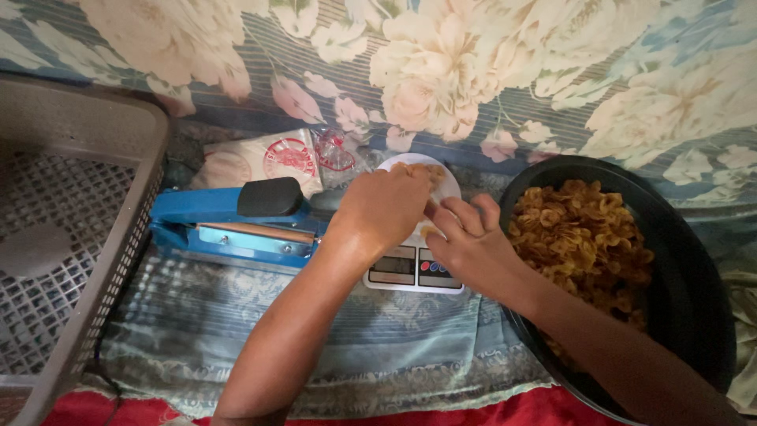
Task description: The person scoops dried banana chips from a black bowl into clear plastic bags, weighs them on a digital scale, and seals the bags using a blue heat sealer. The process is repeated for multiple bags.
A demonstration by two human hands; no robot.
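— Right, where are my hands against the scale (414, 270)?

— Both sit over its white tray (445, 185). My left hand (386, 207) curls above the tray, knuckles up, fingers bent inward; I cannot tell whether it grips anything beneath. My right hand (471, 241) reaches in from the pan side, fingers (449, 214) pinched together, apparently on a chip or two at the tray's near edge.

— And the chips themselves?

— Most lie heaped in the black pan (694, 260), just right of the scale: a big golden pile of chips (579, 233). A few show on the tray past my left hand, so I judge the portion has been started but is small.

— What else stands around the scale?

— Left of it, touching or nearly so, is the blue sealer (236, 225) with its black knob. Behind the sealer lie printed clear bags (272, 158), flat and seemingly unfilled. Further left is a grey basket (87, 237), and I see no packed bags in it.

— So how far along?

— Early, I would say: the pan looks nearly full, no sealed packet is visible, and the display is too small to read.
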